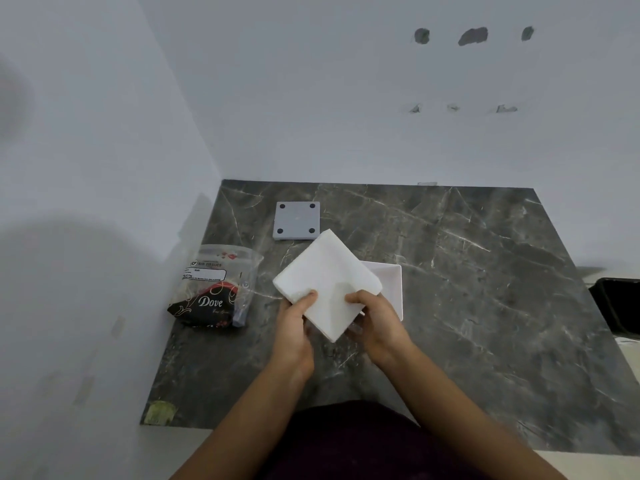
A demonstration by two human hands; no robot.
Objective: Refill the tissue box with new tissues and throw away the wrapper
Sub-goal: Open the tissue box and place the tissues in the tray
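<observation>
A white stack of tissues [327, 282] is held tilted above the counter, one corner pointing toward me. My left hand [294, 320] grips its near left edge and my right hand [375, 322] grips its near right edge. Just behind and to the right of the stack lies the open white tissue box [389, 284], partly hidden by the tissues and my right hand. The box's grey base plate [296, 220] with dark round feet lies flat farther back. The emptied plastic wrapper [216, 289], clear with black and red print, lies crumpled on the left.
All of this rests on a dark marble counter [467, 289] set into a corner of white walls. A black bin [618, 303] stands beyond the counter's right edge. A greenish scrap of tape [159, 412] sits at the near left corner.
</observation>
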